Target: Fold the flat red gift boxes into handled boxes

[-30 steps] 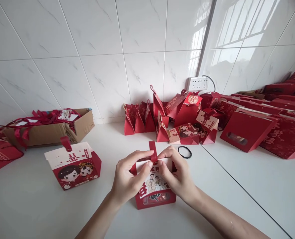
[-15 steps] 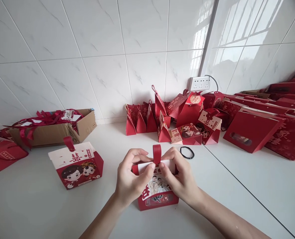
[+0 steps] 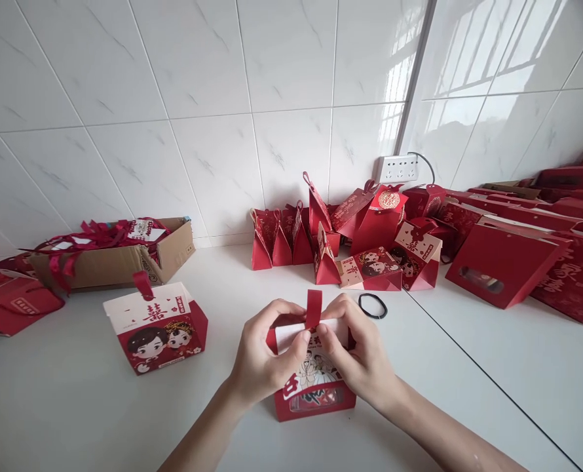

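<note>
A red gift box with a clear window and a white front panel showing a couple stands upright before me. A red ribbon loop sticks up from its top edge. My left hand pinches that top edge left of the ribbon, thumb in front and fingers behind. My right hand pinches the same edge on the right, its thumb close to the other. Both hands' back fingers are partly hidden by the box. To the left stands another gift box, with two cartoon faces and a ribbon loop.
A cardboard box full of dark red ribbons sits at the left, beside a red bag. Several red gift boxes line the wall. More boxes crowd the right. A black hair tie lies nearby, and a power strip is at the wall.
The view has shifted slightly, so everything sits a little further right. Both hands keep their pinch on the box top, with only small finger movement.
</note>
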